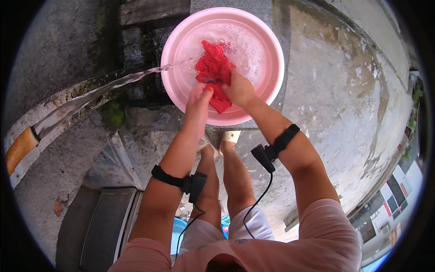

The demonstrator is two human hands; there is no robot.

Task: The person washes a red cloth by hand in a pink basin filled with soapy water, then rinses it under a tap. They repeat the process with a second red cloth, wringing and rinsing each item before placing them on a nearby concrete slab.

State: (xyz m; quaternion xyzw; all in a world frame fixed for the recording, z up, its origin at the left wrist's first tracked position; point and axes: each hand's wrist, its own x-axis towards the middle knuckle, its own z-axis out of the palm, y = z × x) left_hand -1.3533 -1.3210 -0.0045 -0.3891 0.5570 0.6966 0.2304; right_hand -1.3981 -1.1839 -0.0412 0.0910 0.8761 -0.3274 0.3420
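A wet red cloth point(213, 62), bunched up, hangs over soapy water in a round pink basin point(275, 50). My left hand point(198, 97) grips its lower left side, thumb pressed against the fabric. On the right edge of the cloth, my right hand point(239, 88) is closed with its fingers partly hidden behind the fabric. Both hands are inside the near rim of the basin. A stream of water point(104, 89) pours from an orange pipe point(21, 147) at the left into the basin.
Rough concrete ledges point(59, 149) with moss flank the basin on the left. A stained concrete surface point(340, 109) spreads to the right. Black cabled straps point(285, 138) circle my forearms. A blue tub point(178, 231) sits low beside my legs.
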